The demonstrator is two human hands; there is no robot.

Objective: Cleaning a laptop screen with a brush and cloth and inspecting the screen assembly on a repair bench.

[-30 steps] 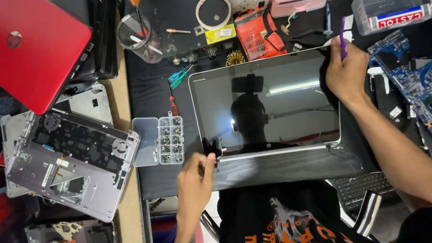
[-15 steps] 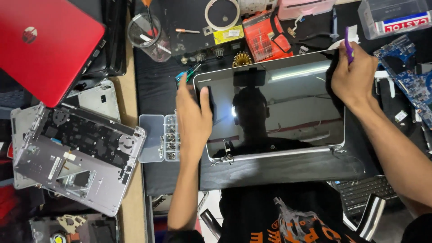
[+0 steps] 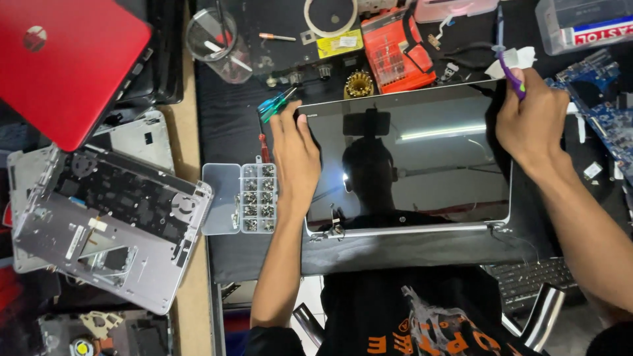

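A detached laptop screen panel [image 3: 422,165] with a glossy black face and silver lower strip lies flat on a dark mat. My left hand [image 3: 295,158] rests palm down on the panel's left edge, fingers reaching toward its top left corner. My right hand [image 3: 531,122] sits at the panel's top right corner and grips a thin purple pry tool [image 3: 511,69] that points up and away from the panel. Loose hinges [image 3: 330,229] stick out at the panel's lower corners.
A clear screw organiser box [image 3: 241,198] lies left of the panel. A grey laptop base [image 3: 105,231] and red laptop lid [image 3: 66,59] sit at the left. Behind stand a glass jar [image 3: 214,39], a tape roll [image 3: 330,14], an orange bit set [image 3: 395,49], and a blue circuit board [image 3: 606,118].
My left hand moved from the panel's bottom left corner up along its left edge to the top left corner. My right hand stayed at the top right corner.
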